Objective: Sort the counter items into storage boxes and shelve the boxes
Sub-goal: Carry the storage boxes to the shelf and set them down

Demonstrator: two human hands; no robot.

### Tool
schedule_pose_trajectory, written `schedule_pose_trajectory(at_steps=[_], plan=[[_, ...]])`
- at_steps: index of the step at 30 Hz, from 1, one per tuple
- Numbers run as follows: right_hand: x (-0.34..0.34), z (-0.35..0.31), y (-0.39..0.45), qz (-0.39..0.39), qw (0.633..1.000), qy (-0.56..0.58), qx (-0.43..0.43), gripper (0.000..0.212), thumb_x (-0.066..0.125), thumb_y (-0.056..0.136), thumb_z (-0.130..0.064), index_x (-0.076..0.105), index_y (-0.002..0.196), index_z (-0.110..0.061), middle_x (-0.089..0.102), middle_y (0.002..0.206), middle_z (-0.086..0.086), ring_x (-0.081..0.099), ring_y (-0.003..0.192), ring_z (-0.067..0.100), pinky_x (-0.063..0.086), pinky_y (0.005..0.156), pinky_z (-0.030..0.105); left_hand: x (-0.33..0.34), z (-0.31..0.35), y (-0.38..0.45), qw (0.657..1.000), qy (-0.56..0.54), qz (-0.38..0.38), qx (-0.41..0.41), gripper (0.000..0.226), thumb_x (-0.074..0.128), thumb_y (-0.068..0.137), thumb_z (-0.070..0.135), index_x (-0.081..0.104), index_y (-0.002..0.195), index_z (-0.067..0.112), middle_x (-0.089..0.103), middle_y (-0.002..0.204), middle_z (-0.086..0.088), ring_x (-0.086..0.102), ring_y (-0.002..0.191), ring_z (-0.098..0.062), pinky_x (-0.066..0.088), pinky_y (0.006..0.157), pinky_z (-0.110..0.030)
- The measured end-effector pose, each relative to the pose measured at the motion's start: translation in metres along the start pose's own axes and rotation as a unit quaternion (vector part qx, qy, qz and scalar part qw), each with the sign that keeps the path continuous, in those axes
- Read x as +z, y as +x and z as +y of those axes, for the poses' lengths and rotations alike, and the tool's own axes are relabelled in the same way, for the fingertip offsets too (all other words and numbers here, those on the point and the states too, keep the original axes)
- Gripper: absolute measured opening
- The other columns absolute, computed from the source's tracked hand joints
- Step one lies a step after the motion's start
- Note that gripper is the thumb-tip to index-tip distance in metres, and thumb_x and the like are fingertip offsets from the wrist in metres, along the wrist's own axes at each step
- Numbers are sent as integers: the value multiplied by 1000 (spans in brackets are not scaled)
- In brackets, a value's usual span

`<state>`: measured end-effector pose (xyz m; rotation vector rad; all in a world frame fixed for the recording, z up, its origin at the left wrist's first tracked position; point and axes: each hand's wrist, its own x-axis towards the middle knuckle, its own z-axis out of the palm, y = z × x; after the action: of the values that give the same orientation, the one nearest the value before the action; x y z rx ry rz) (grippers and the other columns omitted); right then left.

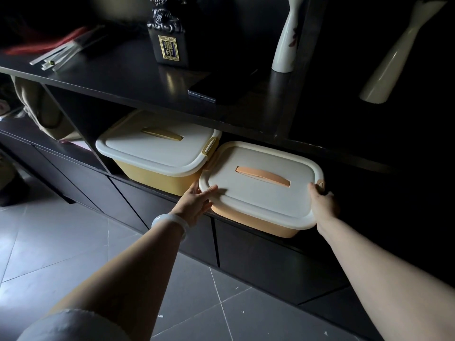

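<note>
Orange storage box is sitting half into the lower shelf, touching the yellow box; left hand and right hand are gripping its lid edges, and its latch could be catching there

1. Orange storage box: smooth plastic, with matt white lid.
2. Yellow storage box: same smooth plastic.
3. Shelf: dark, glossy.
4. Vase: glazed, shiny.
5. Floor: semi-gloss tiles.
</note>
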<state>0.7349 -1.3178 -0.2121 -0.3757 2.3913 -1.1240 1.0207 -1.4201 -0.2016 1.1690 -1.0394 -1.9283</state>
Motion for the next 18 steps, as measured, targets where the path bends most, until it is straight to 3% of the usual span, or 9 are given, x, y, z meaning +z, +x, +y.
schedule_pose_trajectory(at_steps=[5, 9, 11, 13, 15, 17, 18], plan=[[-4, -5, -1, -8, 997, -69, -22, 64, 46, 96, -48, 48, 129, 6, 54, 129, 27, 53, 117, 42, 43, 98, 45, 2, -8, -4, 998, 56, 15, 35, 38, 61, 93, 23, 49, 126, 6, 64, 112, -13, 60, 91, -18, 46, 85, -34], [-9, -9, -4, -24, 991, -127, -38, 62, 41, 98, -46, 50, 126, 8, 55, 125, 28, 55, 114, 42, 44, 92, 42, 0, -11, -5, 976, 194, 73, 69, 37, 62, 92, 39, 55, 112, 9, 62, 94, -11, 59, 83, -26, 50, 94, -47], [-11, -13, -6, -32, 987, -154, -43, 62, 40, 99, -46, 49, 126, 9, 55, 126, 28, 54, 115, 42, 43, 92, 42, -1, -13, -12, 944, 304, 101, 74, 43, 56, 91, 52, 54, 106, 11, 62, 88, -9, 62, 90, -32, 51, 90, -49], [-15, -15, -11, -44, 980, -185, -51, 62, 38, 99, -45, 47, 128, 9, 54, 128, 28, 53, 116, 42, 45, 88, 41, -2, -15, -23, 916, 381, 97, 75, 48, 49, 90, 61, 54, 103, 14, 62, 85, -4, 60, 89, -30, 51, 82, -42], [-19, -17, -18, -56, 975, -206, -57, 60, 38, 100, -44, 46, 130, 8, 54, 127, 26, 56, 109, 42, 49, 67, 39, -2, -22, -32, 886, 453, 62, 78, 46, 48, 92, 57, 55, 112, 16, 66, 94, -3, 61, 93, -26, 46, 77, -34], [-26, -13, -27, -71, 973, -211, -66, 58, 39, 99, -44, 46, 127, 5, 55, 121, 24, 61, 92, 39, 50, 49, 38, 4, -34, -40, 837, 541, 3, 86, 48, 53, 95, 45, 52, 127, 10, 66, 113, -8, 60, 106, -27, 45, 84, -32], [-31, -9, -31, -79, 971, -214, -73, 55, 39, 99, -45, 47, 124, 3, 56, 117, 23, 61, 83, 36, 51, 47, 38, 10, -40, -43, 809, 581, -27, 87, 47, 54, 95, 41, 51, 128, 7, 64, 118, -11, 58, 109, -28, 45, 87, -33]])
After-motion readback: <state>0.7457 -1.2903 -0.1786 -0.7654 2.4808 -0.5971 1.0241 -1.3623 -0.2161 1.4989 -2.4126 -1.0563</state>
